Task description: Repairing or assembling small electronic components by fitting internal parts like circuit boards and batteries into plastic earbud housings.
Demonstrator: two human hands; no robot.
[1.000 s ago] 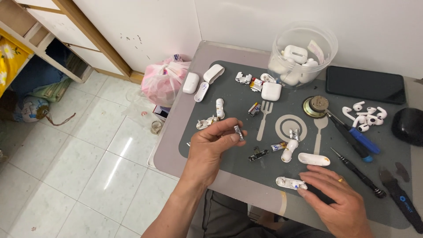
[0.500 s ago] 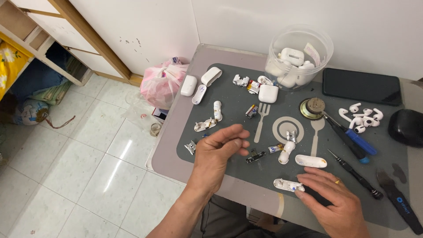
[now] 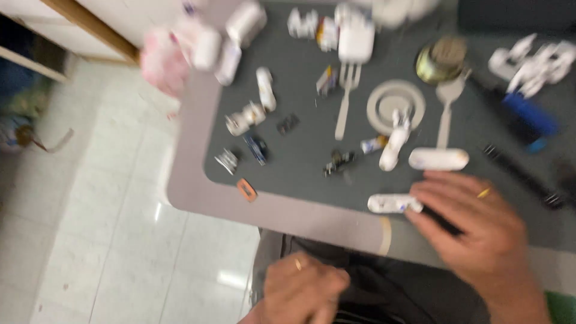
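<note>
- The right hand is laid on the dark mat at the near edge of the tabletop, fingers spread flat. Its fingertips touch a small white capsule-shaped casing, and a thin dark tool under the palm is largely hidden. Whether that tool is gripped cannot be told through the blur.
- The left hand is held low over the lap, off the tabletop, fingers curled in loosely. Nothing can be made out inside it, so whether anything is held there cannot be told.
- A second white casing lies just beyond the right hand, apart from it.
- Many small parts are spread loose on the mat: a white earbud stem, tiny dark and metallic pieces, and a small orange piece on the bare rim of the tabletop.
- Judged from this spread, the taking apart of the small white devices appears well under way. Several shells lie open or separated, while the casing at the fingertips looks whole and not yet dealt with.
- A blue-handled tool lies untouched at the far right.
</note>
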